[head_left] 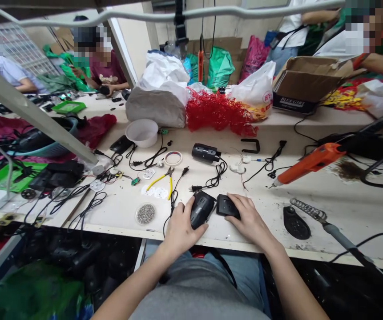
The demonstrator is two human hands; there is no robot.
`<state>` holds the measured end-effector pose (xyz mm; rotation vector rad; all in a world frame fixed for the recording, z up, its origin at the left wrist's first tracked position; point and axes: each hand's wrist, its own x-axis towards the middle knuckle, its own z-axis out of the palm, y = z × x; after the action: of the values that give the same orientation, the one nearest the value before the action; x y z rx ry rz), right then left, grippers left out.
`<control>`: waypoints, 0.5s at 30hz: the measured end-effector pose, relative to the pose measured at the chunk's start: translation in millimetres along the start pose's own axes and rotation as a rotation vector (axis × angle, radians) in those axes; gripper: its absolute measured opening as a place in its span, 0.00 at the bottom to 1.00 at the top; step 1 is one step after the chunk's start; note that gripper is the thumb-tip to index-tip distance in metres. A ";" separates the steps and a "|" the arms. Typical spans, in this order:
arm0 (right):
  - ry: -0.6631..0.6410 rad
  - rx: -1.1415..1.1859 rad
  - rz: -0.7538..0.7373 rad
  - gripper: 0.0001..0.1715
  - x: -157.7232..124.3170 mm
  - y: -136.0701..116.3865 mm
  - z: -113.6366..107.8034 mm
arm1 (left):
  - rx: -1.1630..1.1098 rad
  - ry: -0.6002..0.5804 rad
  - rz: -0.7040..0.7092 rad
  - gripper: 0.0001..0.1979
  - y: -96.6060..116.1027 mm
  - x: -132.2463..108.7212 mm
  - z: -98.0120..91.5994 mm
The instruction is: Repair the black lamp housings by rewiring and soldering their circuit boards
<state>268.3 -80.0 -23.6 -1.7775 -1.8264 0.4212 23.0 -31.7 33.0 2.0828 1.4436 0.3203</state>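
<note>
My left hand (pixel 183 226) is closed around a black cylindrical housing (pixel 202 209), held near the bench's front edge. A black boxy plastic piece (pixel 226 206) sits in the fingers of my right hand (pixel 249 220), just right of the housing. The two pieces are close together; whether a thin part joins them I cannot tell. Beyond them lies another black cylindrical device (pixel 206 153) with its coiled cord (pixel 216 175). Yellow-handled cutters (pixel 163 181) and a round dish of small metal parts (pixel 145 214) lie to the left.
An orange electric screwdriver (pixel 311 163) hangs at the right, above a soldering iron (pixel 341 238) in a coiled stand (pixel 306 211). A white bowl (pixel 142 133), tape roll (pixel 173 158) and red netting (pixel 219 111) are farther back. Co-workers sit or stand across the bench.
</note>
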 end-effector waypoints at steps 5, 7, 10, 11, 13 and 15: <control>0.064 -0.005 -0.031 0.34 7.1 -7.0 -7.6 | 0.165 0.133 0.052 0.40 1.0 -4.5 17.1; 0.126 0.014 -0.054 0.30 7.5 -16.9 -6.9 | 0.166 0.168 0.095 0.40 -1.6 -6.8 21.3; 0.137 0.070 -0.099 0.28 9.8 -33.6 1.1 | 0.127 0.193 0.147 0.43 -7.6 -9.1 23.0; 0.111 0.088 -0.112 0.28 11.1 -38.3 4.7 | 0.116 0.192 0.158 0.44 -10.0 -9.7 22.7; 0.052 0.108 -0.124 0.29 13.5 -44.7 10.2 | 0.100 0.179 0.175 0.45 -14.9 -11.3 21.4; 0.028 0.119 -0.131 0.28 13.8 -46.9 9.3 | 0.076 0.161 0.188 0.46 -19.3 -13.3 19.5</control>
<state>225.2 -68.6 -1.6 -1.5677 -1.8461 0.4417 12.7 -45.4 7.7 2.3058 1.3710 0.5254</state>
